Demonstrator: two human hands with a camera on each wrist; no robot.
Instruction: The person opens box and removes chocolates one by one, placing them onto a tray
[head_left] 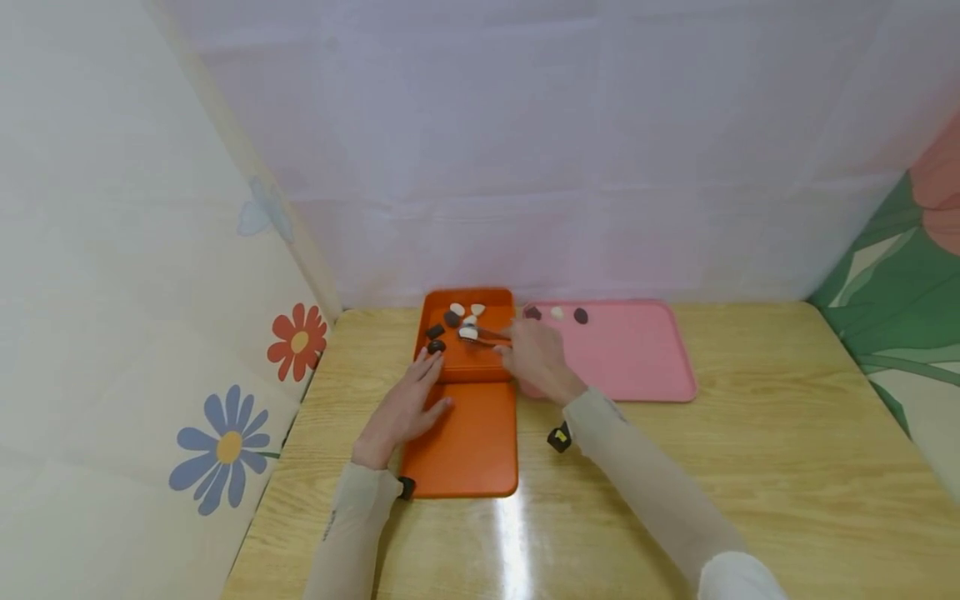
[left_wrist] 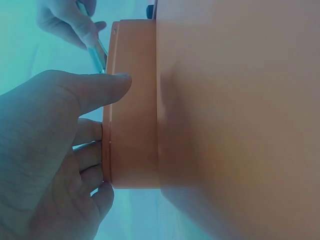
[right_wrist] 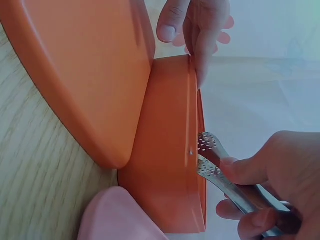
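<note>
My right hand (head_left: 538, 357) holds metal tongs (right_wrist: 227, 185) with perforated ends, pointing down into the orange box (head_left: 468, 375). A white stone-like piece (head_left: 468, 332) lies at the tong tips; whether they pinch it, I cannot tell. Several black and white pieces sit in the box, among them a dark one (head_left: 452, 318) and a black one (head_left: 436, 347) beside my left fingertips. My left hand (head_left: 400, 410) rests at the box's near left rim, fingers extended over it. In the left wrist view the thumb lies across the outer side of the box wall.
An orange lid-like tray (head_left: 465, 442) lies against the box's near side. To the right is a pink tray (head_left: 630, 354) with a few dark and white pieces along its far left edge. Behind the wooden table (head_left: 750, 450) hangs a pale cloth (head_left: 562, 167).
</note>
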